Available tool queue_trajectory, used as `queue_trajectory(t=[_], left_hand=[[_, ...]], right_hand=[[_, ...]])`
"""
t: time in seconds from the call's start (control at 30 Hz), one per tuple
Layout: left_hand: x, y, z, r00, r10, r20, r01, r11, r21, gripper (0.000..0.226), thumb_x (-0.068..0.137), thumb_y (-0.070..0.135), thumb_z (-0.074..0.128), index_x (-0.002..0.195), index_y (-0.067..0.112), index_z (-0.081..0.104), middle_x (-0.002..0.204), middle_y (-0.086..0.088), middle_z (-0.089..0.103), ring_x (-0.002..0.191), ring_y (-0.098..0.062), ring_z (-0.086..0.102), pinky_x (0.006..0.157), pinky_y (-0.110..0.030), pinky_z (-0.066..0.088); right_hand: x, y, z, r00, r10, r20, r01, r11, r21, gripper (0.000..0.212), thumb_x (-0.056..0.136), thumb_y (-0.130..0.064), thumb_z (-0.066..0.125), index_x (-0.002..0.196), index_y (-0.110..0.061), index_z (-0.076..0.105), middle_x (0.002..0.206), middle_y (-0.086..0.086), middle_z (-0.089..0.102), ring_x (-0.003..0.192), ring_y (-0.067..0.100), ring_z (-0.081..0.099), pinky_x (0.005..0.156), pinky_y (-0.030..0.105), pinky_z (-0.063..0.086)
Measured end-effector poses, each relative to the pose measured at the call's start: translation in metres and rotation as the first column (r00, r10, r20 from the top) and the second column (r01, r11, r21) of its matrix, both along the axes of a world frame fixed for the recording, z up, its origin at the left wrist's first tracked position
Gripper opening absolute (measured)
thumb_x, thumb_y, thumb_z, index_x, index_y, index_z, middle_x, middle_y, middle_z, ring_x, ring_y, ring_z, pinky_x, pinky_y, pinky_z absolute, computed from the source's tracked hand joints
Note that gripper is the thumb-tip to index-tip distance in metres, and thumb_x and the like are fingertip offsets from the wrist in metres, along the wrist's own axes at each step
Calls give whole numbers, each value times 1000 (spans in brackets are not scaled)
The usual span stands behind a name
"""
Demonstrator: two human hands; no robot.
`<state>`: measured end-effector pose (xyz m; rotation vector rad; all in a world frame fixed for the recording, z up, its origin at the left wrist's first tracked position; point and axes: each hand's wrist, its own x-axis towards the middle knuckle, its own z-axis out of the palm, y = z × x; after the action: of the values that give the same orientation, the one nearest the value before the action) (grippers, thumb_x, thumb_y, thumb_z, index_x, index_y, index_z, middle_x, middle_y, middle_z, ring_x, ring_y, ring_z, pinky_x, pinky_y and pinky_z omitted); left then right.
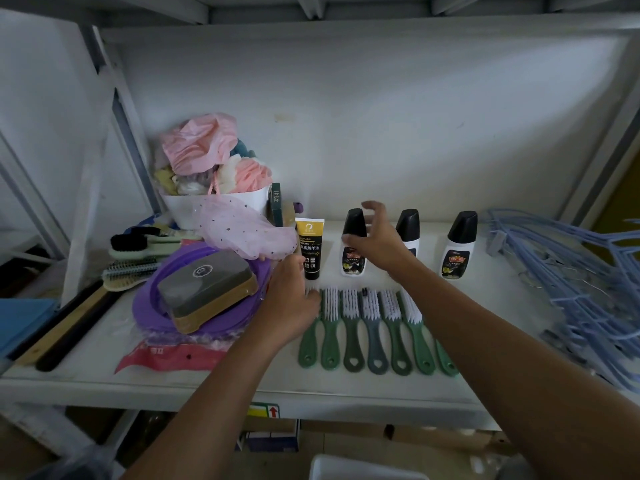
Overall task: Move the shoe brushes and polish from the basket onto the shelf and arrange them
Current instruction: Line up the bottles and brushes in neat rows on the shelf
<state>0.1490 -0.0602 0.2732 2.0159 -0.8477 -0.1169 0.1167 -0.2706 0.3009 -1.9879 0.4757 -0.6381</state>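
Seven green-handled plastic brushes with white bristles (353, 327) lie side by side in a row on the white metal shelf (242, 386), handles toward the person. Behind them stand a black squeeze tube with a yellow-and-white top (311, 244) and three white polish bottles with black slanted caps; the first bottle (353, 265) is just beside the tube, the second bottle (408, 223) is partly hidden, and the third bottle (459, 247) stands further right.

The left hand (294, 303) rests palm down over the head of the leftmost brush, its fingers by the tube's base. Whether it grips anything cannot be told. The right hand (377, 244) has its fingers spread apart beside the first bottle's cap, thumb against the bottle's front.

At left, a grey-and-tan block brush (207, 289) sits on a purple plastic lid (156, 306). Blue wire hangers (571, 278) lie at right.
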Motion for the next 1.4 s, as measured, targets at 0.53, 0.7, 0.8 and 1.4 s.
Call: queue_trajectory(t=[0.53,0.7,0.8,1.4], left_hand=[[11,13,-1,999,44,-27,-44,999,5,52,88,11,60,134,21,38,124,6,43,118,-16,45,88,-32,39],[12,14,-2,998,47,-29,-47,999,17,52,88,13,60,133,22,36,126,5,43,119,-17,46,88,-33,40],[13,14,-1,998,54,-25,-53,998,27,52,88,15,58,133,24,34,129,3,43,119,-17,45,90,-36,42],[14,23,3,999,41,-21,-41,999,1,45,89,13,58,122,30,34,122,6,43,109,-10,45,68,-16,34]], right_hand=[[34,62,19,998,67,19,-51,886,-460,39,92,-2,57,128,-15,55,128,3,57,116,17,53,89,18,36],[41,63,8,998,18,-52,-30,971,-237,34,95,-5,52,126,-18,52,113,9,64,83,24,71,76,43,60],[47,64,0,996,-6,-88,-10,984,-177,27,97,-7,51,121,-18,51,99,12,66,81,26,71,74,48,60],[60,62,-6,996,-40,-79,27,987,-160,27,95,-3,54,118,-16,49,98,14,65,92,32,65,80,52,57]])
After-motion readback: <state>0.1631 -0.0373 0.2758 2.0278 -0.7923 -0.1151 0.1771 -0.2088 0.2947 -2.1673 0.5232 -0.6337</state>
